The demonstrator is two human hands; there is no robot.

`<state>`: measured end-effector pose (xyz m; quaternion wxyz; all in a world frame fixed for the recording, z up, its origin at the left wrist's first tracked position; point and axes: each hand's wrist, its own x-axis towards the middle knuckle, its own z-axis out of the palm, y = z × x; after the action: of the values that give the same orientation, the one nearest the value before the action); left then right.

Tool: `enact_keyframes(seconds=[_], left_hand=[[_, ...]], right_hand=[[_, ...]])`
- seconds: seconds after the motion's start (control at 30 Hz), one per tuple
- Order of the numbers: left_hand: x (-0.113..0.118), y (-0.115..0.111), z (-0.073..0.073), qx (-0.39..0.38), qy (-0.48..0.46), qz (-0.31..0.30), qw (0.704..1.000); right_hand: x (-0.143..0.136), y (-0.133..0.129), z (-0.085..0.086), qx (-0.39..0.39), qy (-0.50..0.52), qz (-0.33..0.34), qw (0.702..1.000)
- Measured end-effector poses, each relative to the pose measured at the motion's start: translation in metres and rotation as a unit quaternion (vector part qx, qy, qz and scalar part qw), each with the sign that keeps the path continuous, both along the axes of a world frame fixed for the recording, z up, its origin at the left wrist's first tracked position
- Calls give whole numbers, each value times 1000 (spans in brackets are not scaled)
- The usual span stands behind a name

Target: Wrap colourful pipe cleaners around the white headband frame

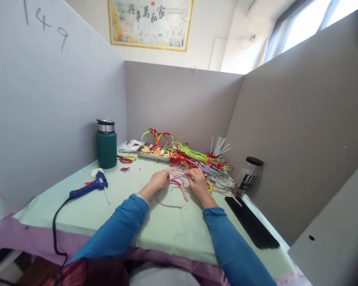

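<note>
Both hands are over the middle of the table, a short gap apart. My left hand (160, 180) is closed, its fingertips pinched at the left end of a thin purple pipe cleaner (180, 176). The fingers of my right hand (197, 181) are bent together at the other end of that strand. Below and between them lie pink pipe cleaner pieces (184, 192), and a yellow loop (209, 186) shows just right of my right hand. A thin grey strand (170, 205) curves on the cloth nearer to me.
Behind the hands lies a heap of coloured pipe cleaners (197, 157), beside a metal tray (155, 157). At left are a green bottle (106, 149), scissors (127, 159) and a blue glue gun (89, 188). A black slab (252, 222) and a clear jar (248, 174) stand at right.
</note>
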<state>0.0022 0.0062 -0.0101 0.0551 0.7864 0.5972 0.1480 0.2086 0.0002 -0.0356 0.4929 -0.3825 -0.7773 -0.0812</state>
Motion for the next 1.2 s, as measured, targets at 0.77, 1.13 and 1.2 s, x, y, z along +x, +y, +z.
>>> enact_keyframes(seconds=[0.77, 1.13, 1.2], left_hand=[[6, -10, -11, -99, -230, -150, 956], [-8, -10, 2, -116, -355, -50, 926], [-7, -12, 2, -126, -344, -69, 928]], right_hand=[[-6, -3, 7, 30, -25, -39, 998], [-1, 4, -8, -76, -86, -6, 993], [-5, 1, -3, -96, -24, 18, 995]])
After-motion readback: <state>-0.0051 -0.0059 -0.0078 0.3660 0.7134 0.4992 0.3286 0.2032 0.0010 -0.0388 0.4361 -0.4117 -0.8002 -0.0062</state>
